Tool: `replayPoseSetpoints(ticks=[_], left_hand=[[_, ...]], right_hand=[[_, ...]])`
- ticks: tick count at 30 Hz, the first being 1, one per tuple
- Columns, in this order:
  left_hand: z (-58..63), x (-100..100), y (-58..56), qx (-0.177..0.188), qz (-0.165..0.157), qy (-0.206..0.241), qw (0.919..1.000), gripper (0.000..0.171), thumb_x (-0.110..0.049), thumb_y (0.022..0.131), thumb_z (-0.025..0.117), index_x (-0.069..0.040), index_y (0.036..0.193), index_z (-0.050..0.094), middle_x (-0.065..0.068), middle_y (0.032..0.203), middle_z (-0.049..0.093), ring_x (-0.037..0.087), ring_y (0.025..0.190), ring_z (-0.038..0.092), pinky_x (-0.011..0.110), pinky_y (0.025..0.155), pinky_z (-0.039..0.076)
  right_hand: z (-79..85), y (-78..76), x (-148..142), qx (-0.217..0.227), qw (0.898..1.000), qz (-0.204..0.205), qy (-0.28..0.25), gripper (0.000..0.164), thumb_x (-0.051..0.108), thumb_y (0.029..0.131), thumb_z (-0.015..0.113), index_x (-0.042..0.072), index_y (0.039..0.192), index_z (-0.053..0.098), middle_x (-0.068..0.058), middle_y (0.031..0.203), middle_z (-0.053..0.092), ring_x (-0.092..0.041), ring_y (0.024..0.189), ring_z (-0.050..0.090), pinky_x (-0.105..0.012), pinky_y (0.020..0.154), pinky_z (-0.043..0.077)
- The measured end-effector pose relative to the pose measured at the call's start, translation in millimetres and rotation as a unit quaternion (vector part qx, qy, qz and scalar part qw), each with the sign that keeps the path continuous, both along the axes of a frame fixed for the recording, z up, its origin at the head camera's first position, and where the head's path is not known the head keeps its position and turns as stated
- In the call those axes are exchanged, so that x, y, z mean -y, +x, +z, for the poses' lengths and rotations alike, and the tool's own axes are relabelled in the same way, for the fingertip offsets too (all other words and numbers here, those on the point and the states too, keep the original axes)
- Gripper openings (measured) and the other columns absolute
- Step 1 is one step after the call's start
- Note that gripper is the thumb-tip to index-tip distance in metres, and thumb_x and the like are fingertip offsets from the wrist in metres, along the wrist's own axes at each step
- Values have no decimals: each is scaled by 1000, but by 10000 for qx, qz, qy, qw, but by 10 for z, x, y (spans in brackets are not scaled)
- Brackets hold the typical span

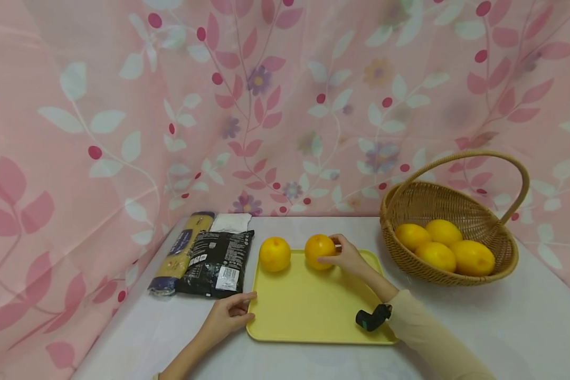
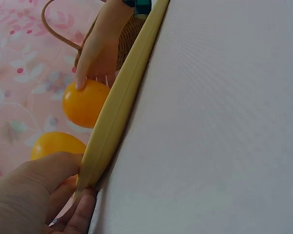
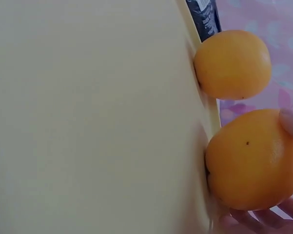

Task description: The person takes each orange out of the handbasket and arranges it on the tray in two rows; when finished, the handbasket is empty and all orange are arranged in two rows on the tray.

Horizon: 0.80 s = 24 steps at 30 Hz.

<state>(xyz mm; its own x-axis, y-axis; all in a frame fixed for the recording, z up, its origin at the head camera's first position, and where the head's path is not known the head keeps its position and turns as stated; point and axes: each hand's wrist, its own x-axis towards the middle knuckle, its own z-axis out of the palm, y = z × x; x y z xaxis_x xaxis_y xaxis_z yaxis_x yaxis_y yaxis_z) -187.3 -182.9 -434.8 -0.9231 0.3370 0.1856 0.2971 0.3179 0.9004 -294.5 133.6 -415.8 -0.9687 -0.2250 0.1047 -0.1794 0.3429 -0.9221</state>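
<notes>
A yellow tray point(image 1: 313, 311) lies flat on the table. At its left edge, my left hand point(image 1: 225, 318) pinches the rim; in the left wrist view the hand point(image 2: 34, 190) has fingers on both sides of that rim. My right hand point(image 1: 349, 257) grips a round orange point(image 1: 319, 252) at the tray's far side, thumb and fingers around it. The right wrist view has this orange point(image 3: 253, 158) against the tray's edge. A second orange point(image 1: 274, 254) sits at the far left corner of the tray, apart from the first and untouched.
On the right stands a wicker basket point(image 1: 508, 258) with a tall handle, holding several yellow-orange fruits point(image 1: 436, 257). A black packet point(image 1: 216, 264), a long pack of noodles point(image 1: 182, 253) and a white packet point(image 1: 230, 222) lie left of the tray. Behind hangs a pink floral curtain point(image 1: 285, 132).
</notes>
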Motion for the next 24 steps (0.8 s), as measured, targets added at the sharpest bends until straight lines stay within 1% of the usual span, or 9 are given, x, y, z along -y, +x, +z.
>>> replayPoseSetpoints(ticks=[1, 4, 8, 11, 14, 18, 22, 24], left_hand=[[31, -10, 15, 24, 2, -8, 10000, 41, 5, 75, 67, 12, 113, 55, 24, 100, 58, 20, 74, 58, 26, 67, 49], [64, -25, 33, 76, 6, -42, 10000, 41, 6, 75, 67, 12, 114, 54, 24, 99, 58, 21, 75, 58, 27, 67, 49], [59, -21, 34, 85, 11, -56, 9999, 41, 6, 75, 67, 12, 114, 54, 24, 97, 58, 21, 75, 58, 27, 67, 49], [49, -13, 29, 119, 38, -77, 9999, 41, 6, 75, 67, 12, 114, 54, 23, 96, 58, 21, 75, 58, 27, 67, 49], [41, -12, 25, 128, 62, -84, 9999, 41, 5, 75, 67, 12, 114, 55, 22, 95, 58, 20, 75, 58, 26, 67, 49], [34, -14, 21, 96, 85, -102, 9999, 41, 5, 75, 67, 12, 114, 55, 22, 94, 59, 19, 74, 58, 26, 67, 49], [30, -14, 18, 69, 82, -114, 9999, 40, 4, 75, 67, 12, 113, 55, 22, 95, 59, 19, 75, 58, 26, 68, 49], [30, -12, 12, 42, 84, -125, 9999, 40, 3, 76, 68, 11, 113, 55, 21, 94, 59, 19, 75, 58, 26, 67, 49]], right_hand=[[-18, -11, -3, -15, 10000, -26, 48, 63, 18, 74, 74, -4, 122, 40, -19, 115, 46, -31, 98, 48, -43, 83, 40], [-49, -32, -11, -59, 9998, -78, 194, 65, 22, 74, 74, -2, 123, 40, -17, 116, 46, -29, 97, 49, -41, 83, 41], [-46, -41, -14, -105, 9996, -21, 269, 67, 23, 73, 75, -3, 124, 39, -19, 118, 45, -31, 99, 49, -43, 85, 40], [-23, -41, -20, -158, 9992, 64, 348, 71, 23, 74, 74, -5, 127, 37, -22, 123, 43, -34, 104, 47, -45, 88, 38], [30, -21, -50, -290, 9985, 159, 427, 76, 23, 74, 75, -7, 129, 34, -26, 129, 37, -39, 112, 41, -46, 92, 34], [188, 40, -139, -647, 9952, 330, 655, 79, 25, 74, 74, -9, 131, 31, -29, 132, 32, -41, 119, 33, -47, 95, 30], [436, 150, -284, -939, 9902, 567, 864, 75, 25, 77, 71, -9, 131, 31, -28, 132, 33, -39, 120, 32, -47, 96, 29], [584, 215, -373, -984, 9888, 750, 834, 71, 23, 79, 70, -10, 130, 33, -27, 131, 35, -38, 120, 33, -47, 95, 29]])
